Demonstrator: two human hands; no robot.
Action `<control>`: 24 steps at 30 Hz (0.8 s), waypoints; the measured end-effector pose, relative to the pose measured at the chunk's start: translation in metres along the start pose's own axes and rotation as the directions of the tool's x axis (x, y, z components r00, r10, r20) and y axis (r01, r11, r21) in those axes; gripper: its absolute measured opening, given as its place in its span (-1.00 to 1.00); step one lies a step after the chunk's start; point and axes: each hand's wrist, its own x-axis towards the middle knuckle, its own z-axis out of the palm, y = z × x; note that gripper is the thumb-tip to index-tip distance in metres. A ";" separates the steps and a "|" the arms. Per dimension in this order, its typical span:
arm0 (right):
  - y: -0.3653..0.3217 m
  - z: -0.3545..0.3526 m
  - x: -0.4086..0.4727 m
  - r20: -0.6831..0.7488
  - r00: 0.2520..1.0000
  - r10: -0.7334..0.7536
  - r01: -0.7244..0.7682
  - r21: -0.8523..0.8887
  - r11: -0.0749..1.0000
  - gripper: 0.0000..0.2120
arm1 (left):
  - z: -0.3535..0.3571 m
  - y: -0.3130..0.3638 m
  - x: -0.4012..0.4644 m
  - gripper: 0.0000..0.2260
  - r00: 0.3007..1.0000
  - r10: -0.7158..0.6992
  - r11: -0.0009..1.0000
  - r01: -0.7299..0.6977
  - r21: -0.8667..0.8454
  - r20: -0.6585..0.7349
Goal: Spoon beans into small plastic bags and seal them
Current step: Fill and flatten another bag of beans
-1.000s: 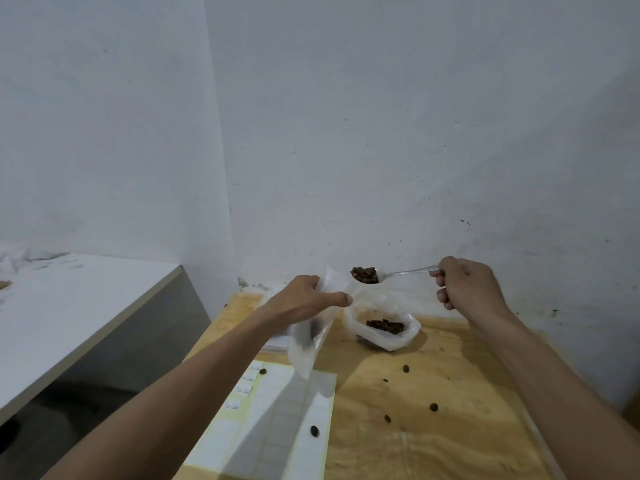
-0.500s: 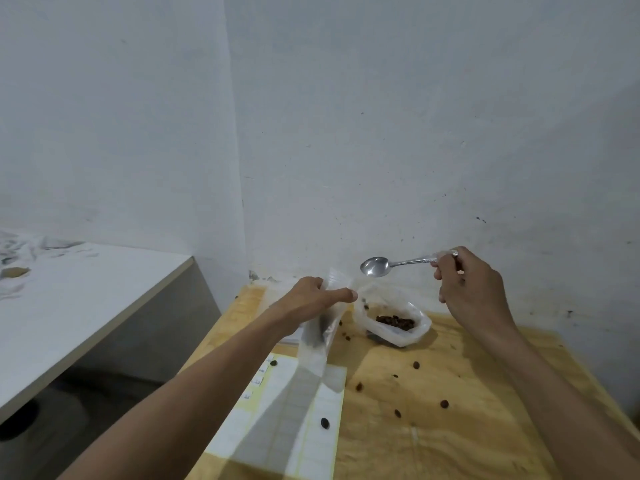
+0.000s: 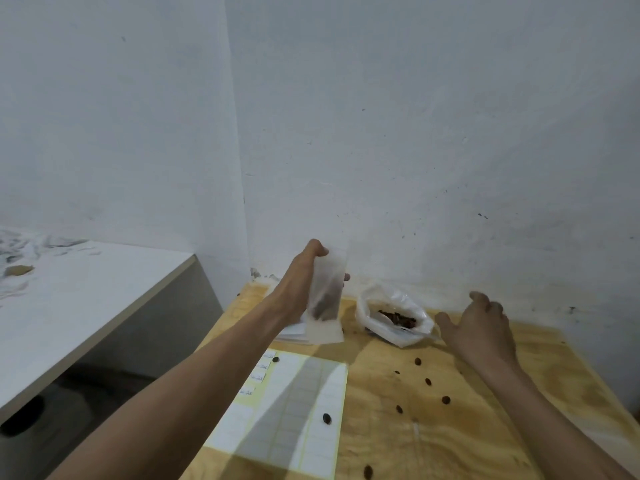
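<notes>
Mid-frame, my left hand (image 3: 304,278) grasps the small plastic bag (image 3: 327,292), beans dark inside. My right hand (image 3: 479,327) hangs released beside the open bean bag (image 3: 394,318) on the counter (image 3: 485,427). Label sheet (image 3: 291,417) writing is too small to read.

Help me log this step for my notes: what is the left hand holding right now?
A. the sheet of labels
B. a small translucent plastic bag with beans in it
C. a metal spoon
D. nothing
B: the left hand grips the small plastic bag upright above the wooden table, with dark beans showing through its lower half, while the right hand is spread open beside the larger bag of beans.
</notes>
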 end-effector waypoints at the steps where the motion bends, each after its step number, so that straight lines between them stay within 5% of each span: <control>1: -0.006 -0.003 -0.004 -0.029 0.997 -0.078 0.079 0.027 0.997 -0.37 | 0.001 0.003 -0.003 -0.38 1.000 0.001 1.000 -0.001 -0.024 0.012; 4: -0.038 -0.017 -0.015 0.090 0.964 -0.250 0.213 0.298 0.931 -0.60 | 0.011 0.005 -0.008 -0.41 0.997 0.067 0.992 -0.062 -0.109 0.044; 6: -0.059 -0.017 -0.024 0.327 0.899 -0.291 0.115 0.465 0.878 -0.71 | 0.021 0.003 -0.012 -0.39 0.994 0.094 0.983 -0.084 -0.165 0.053; 8: -0.071 -0.009 -0.028 0.437 0.836 -0.331 0.030 0.567 0.823 -0.60 | 0.028 0.000 -0.011 -0.42 0.990 0.133 0.967 -0.122 -0.225 0.037; 10: -0.075 -0.001 -0.029 0.435 0.836 -0.336 -0.022 0.637 0.771 -0.46 | 0.033 0.002 -0.016 -0.54 0.985 0.168 0.957 -0.174 -0.230 -0.048; 15: -0.075 -0.008 -0.024 0.319 0.899 -0.300 -0.027 0.724 0.689 -0.56 | 0.022 -0.004 -0.008 -0.69 0.930 0.315 0.937 -0.336 -0.092 -0.189; 24: -0.076 -0.027 -0.017 0.263 0.897 -0.356 0.075 0.703 0.707 -0.69 | 0.024 -0.017 -0.002 -0.93 0.942 0.257 0.951 -0.286 -0.115 -0.216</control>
